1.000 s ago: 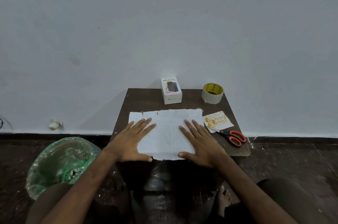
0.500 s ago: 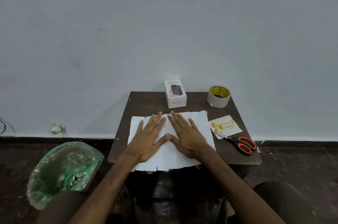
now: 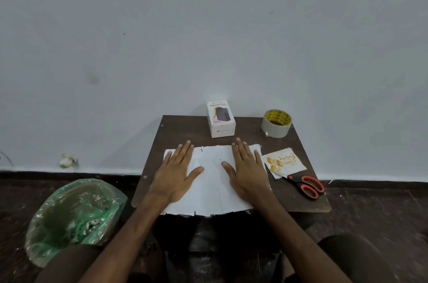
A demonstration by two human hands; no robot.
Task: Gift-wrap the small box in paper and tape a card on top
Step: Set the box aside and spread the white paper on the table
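Two hands, left [image 3: 175, 175] and right [image 3: 249, 172], slid apart over paper [image 3: 211, 192].

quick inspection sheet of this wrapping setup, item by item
surface: small dark wooden table against a pale wall.
job's things: white paper sheet flat at the near edge; small box unwrapped behind it; card to the paper's right; tape roll at the far right corner; scissors by the card.
clutter: nothing seen.
hands: left hand and right hand flat on the paper, fingers straight, apart.
cables: nothing seen clearly.
surroundings: bin with green liner on the floor, left; white lump at the wall's base.
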